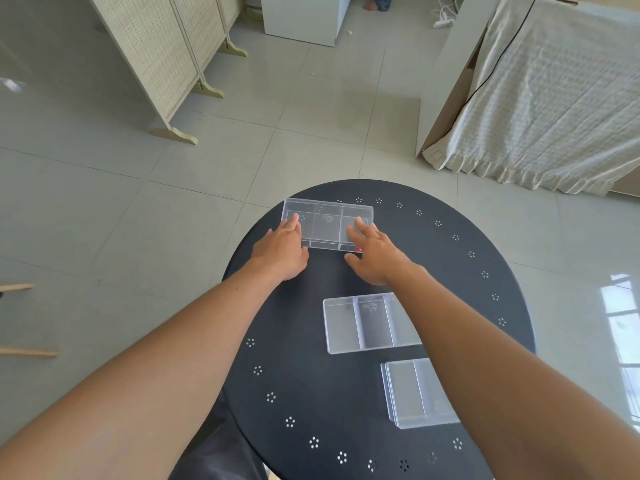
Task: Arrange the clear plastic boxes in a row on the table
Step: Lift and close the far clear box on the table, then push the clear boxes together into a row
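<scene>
On a round black table [346,393] over a pale tiled floor, the person's left hand [282,249] and right hand [375,256] each grip an end of the far clear plastic divided box [327,223], apparently placing it. Two more clear boxes, the middle box [363,323] and the near box [412,393], lie closer. The next move probably calls for squaring the far box with them; the right forearm hides their right edges, and whether the far box rests on the table is unclear.
</scene>
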`<move>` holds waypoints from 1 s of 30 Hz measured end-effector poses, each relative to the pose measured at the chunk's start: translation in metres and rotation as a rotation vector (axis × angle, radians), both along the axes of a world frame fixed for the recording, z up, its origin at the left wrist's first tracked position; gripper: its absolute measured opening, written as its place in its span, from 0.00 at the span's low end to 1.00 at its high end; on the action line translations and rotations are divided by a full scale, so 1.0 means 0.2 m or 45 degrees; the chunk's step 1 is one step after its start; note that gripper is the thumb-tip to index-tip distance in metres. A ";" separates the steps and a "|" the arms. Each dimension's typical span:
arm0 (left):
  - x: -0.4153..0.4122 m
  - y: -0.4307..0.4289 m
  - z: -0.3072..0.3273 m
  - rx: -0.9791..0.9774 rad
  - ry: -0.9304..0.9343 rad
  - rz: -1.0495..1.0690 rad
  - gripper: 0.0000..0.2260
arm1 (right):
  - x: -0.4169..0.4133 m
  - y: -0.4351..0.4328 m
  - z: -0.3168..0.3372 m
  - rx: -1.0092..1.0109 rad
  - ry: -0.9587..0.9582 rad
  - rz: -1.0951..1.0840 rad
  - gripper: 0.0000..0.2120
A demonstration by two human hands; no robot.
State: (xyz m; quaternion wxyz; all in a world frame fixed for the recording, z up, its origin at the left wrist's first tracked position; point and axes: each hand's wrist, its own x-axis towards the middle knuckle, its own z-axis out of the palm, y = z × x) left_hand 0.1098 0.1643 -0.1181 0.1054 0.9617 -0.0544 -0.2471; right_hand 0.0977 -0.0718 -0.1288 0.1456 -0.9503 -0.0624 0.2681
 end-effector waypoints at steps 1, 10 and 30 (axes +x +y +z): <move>0.02 0.00 0.02 0.007 -0.012 -0.012 0.32 | 0.02 0.00 0.00 0.000 0.001 0.003 0.34; 0.05 0.03 0.06 -0.005 -0.082 -0.088 0.30 | 0.06 0.01 0.02 -0.012 -0.015 -0.005 0.34; -0.59 -0.05 0.17 -0.486 -0.149 -0.205 0.26 | -0.56 -0.26 0.24 0.090 -0.188 -0.284 0.25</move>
